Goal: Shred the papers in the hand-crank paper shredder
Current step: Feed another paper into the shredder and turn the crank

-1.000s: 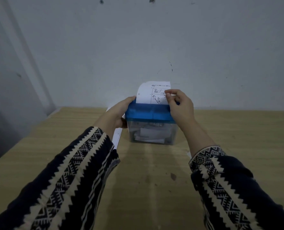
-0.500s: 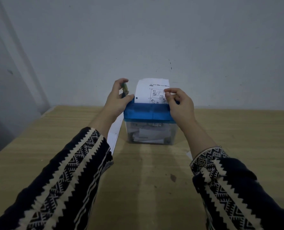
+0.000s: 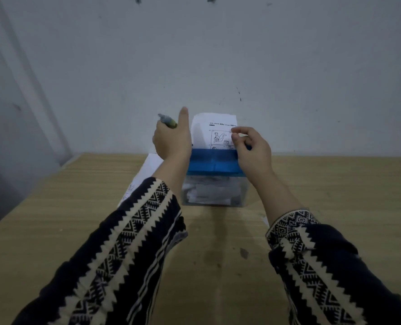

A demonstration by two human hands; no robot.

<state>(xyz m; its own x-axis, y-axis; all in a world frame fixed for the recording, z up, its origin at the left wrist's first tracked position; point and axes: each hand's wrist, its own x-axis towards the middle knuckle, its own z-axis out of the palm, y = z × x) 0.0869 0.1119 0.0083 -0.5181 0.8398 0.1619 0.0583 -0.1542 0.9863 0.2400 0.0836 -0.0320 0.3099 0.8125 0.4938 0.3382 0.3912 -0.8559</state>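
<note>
While the left hand (image 3: pixel 171 141) grips the crank handle (image 3: pixel 167 120), the right hand (image 3: pixel 253 148) pinches a printed sheet (image 3: pixel 212 130) upright in the blue-topped shredder (image 3: pixel 214 164)

The left hand (image 3: pixel 171 141) is hiding most of the blurred crank (image 3: pixel 167 120); the sheet's (image 3: pixel 214 131) print is proving too small to read.

I see a light wood-grain bench (image 3: pixel 54 231) set against the wall, carrying the blue-topped hand-crank paper shredder (image 3: pixel 214 184) near its far edge, with loose printed sheets (image 3: pixel 143 177) lying just beside the shredder's left.
</note>
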